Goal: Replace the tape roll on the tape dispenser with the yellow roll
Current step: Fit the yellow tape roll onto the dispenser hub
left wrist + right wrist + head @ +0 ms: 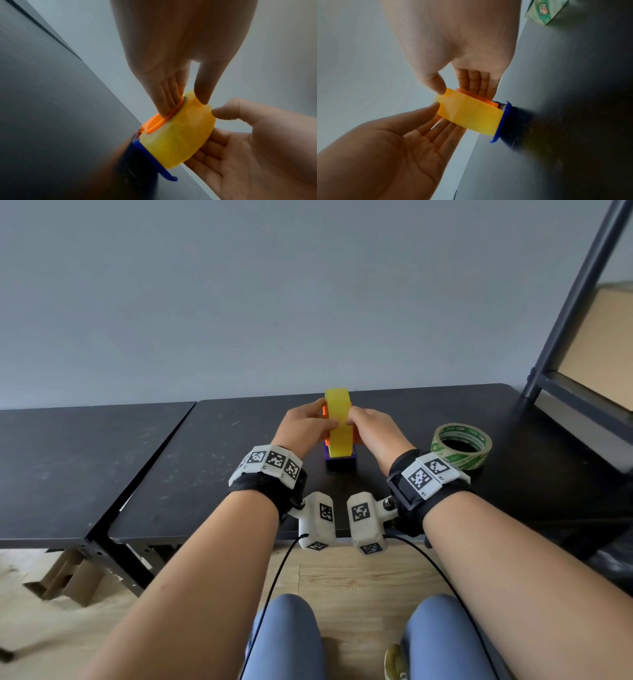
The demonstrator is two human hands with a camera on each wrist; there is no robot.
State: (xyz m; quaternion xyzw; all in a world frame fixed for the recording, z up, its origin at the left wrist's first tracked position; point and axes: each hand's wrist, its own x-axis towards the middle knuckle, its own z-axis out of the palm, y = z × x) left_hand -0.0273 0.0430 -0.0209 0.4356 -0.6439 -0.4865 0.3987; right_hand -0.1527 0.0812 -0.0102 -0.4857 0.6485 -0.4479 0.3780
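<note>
Left hand (pixel 306 424): straight fingers (pixel 169 98) flat on orange hub (pixel 158 122), thumb on yellow roll (pixel 338 426) | right hand (pixel 371 428): straight fingers on opposite face, thumb on rim | yellow roll: upright on blue tape dispenser (pixel 340 463), mid-worktop (pixel 191 460) | green-printed roll (pixel 460 450): flat, to the right, apart.

**little room around the dispenser**

both hands flank the yellow roll (pixel 338 422) on the dispenser (pixel 340 462): left hand (pixel 301 428) against its left face, right hand (pixel 375 429) against its right. the green roll (pixel 460 445) lies near on the right. bare table (pixel 205 457) stretches left; a shelf frame (pixel 565 313) blocks the far right.
</note>
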